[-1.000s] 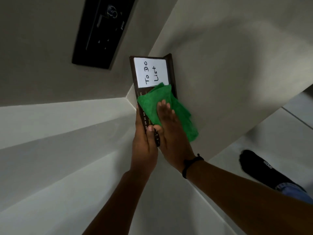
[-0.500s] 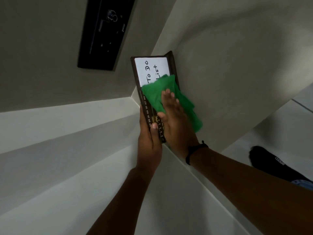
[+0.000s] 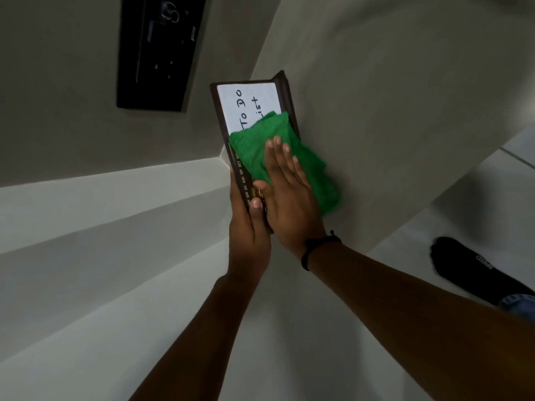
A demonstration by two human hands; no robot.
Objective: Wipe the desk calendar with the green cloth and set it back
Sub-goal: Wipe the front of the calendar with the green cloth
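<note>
A person's left hand (image 3: pixel 249 227) holds a dark brown desk calendar (image 3: pixel 254 117) up in front of a corner where grey walls meet, its grip closed around the calendar's lower end with the thumb laid along the edge strip printed with month names. The right hand (image 3: pixel 289 195) lies flat, fingers straight and together, pressing a green cloth (image 3: pixel 260 146) against the calendar's face just beyond the left grip; it clasps nothing, the palm simply pinning the cloth down. The cloth covers the lower half of a white panel (image 3: pixel 246 102) handwritten "To Do List", hiding part of the last word, and hangs off the calendar's far side past the right hand's little finger. A black cord bracelet (image 3: pixel 318 247) circles the right wrist. Above and to the left of both hands, a black switch panel (image 3: pixel 159 50) is set in the wall. Well to the right of the right forearm, a black-socked foot (image 3: pixel 469 267) rests on the pale floor (image 3: pixel 405 241).
</note>
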